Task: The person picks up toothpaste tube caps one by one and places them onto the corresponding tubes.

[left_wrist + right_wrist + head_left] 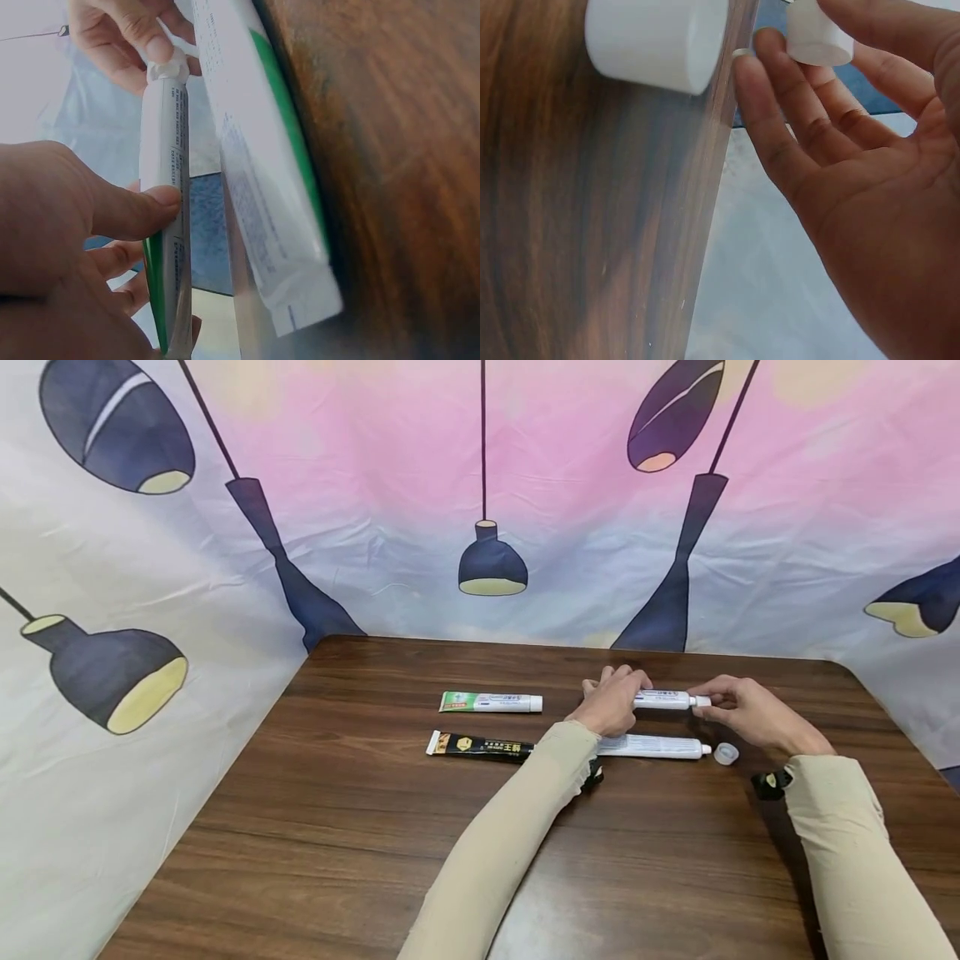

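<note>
In the head view, my left hand grips a white and green toothpaste tube, thumb pressed along its side in the left wrist view. The right hand pinches the white cap at that tube's nozzle end. The right wrist view shows this cap between thumb and fingers. Just in front lies a second white toothpaste tube with its small nozzle bare. Its green side shows in the left wrist view, and my left wrist hides its tail from above. A loose white cap rests beside that nozzle.
A green and white toothpaste tube lies at the back left of the wooden table. Nearer is a black toothpaste tube, partly behind my left forearm. A lamp-patterned cloth hangs behind the table.
</note>
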A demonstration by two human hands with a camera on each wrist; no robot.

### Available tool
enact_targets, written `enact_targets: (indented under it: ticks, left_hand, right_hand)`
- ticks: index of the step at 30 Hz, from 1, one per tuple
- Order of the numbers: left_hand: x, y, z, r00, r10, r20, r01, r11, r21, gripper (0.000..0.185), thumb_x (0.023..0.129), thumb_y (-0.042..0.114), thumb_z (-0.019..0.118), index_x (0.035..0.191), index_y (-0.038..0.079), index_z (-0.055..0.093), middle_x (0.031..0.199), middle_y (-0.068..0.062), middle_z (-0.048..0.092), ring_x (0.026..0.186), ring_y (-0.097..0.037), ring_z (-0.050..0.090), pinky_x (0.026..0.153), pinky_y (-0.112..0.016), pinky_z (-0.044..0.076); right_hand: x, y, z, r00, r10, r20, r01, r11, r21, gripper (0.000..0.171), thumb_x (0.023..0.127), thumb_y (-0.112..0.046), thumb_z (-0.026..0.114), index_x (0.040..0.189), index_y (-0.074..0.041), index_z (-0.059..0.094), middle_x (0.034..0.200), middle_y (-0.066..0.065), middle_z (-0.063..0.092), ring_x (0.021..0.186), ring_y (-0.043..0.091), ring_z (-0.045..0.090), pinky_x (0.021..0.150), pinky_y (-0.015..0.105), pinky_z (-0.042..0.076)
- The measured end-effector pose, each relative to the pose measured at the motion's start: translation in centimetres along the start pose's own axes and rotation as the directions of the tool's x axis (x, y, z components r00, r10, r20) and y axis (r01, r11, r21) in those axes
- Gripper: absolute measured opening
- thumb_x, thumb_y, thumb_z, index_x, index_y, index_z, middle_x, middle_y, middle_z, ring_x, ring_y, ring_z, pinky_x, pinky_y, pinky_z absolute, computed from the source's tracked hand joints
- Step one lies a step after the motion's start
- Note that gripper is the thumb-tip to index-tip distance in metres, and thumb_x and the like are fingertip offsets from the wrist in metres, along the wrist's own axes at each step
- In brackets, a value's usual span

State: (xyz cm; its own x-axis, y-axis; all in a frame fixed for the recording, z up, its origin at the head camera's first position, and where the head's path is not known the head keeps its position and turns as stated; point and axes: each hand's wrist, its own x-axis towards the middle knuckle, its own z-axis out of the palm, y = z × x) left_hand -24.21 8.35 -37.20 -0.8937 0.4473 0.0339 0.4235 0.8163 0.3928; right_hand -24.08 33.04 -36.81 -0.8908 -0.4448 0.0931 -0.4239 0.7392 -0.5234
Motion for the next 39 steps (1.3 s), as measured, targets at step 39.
enact_targets:
  ticks: [39]
  left_hand:
    - [-0.4,0.3,-0.5,1.000,0.010,0.015,-0.010,1.000,0.009,0.052,0.096,0.003,0.061,0.140,0.028,0.051,0.138,0.008,0.049,0.125,-0.018,0.042,0.089,-0.030,0.029]
  right_hand:
    - [0.0,-0.9,-0.1,0.995,0.096,0.034,-0.098,0.994,0.054,0.032,0.103,-0.029,0.062,0.127,-0.008,0.067,0.118,0.016,0.069,0.090,0.015,0.066,0.073,0.023,0.051]
